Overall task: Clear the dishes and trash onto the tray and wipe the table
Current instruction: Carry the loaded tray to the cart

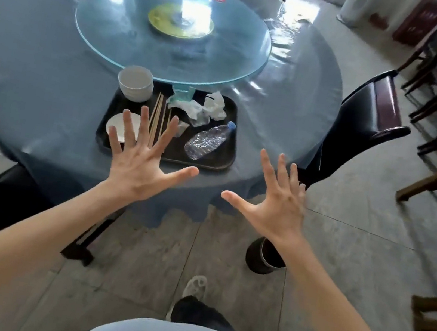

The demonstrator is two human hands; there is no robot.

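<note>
A black tray (224,156) sits on the near edge of a round table (38,85) draped in blue cloth under clear plastic, and it is already loaded. At its far left corner stands a stack of white bowls (135,83), partly overhanging the tray's rim. A small white plate (120,125) lies at the near left, partly hidden behind the left hand's fingers. Wooden chopsticks (158,115) lie lengthwise down the middle, just beside the plate. Crumpled white tissues and wrappers (206,107) are heaped at the far right, and a crushed clear plastic bottle (210,139) with a blue cap lies on its side on the near right. Beyond the tray, a glass turntable (172,32) covers the middle of the table, its near edge reaching over the tray's far rim. The left hand (140,165) is raised before the tray, palm away, all fingers spread wide, gripping nothing. The right hand (274,202) is held beside it over the table's edge, likewise fully splayed and empty; the two thumbs point toward each other, apart. Dark chairs (362,116) stand around the table on a grey tiled floor (140,253)
</note>
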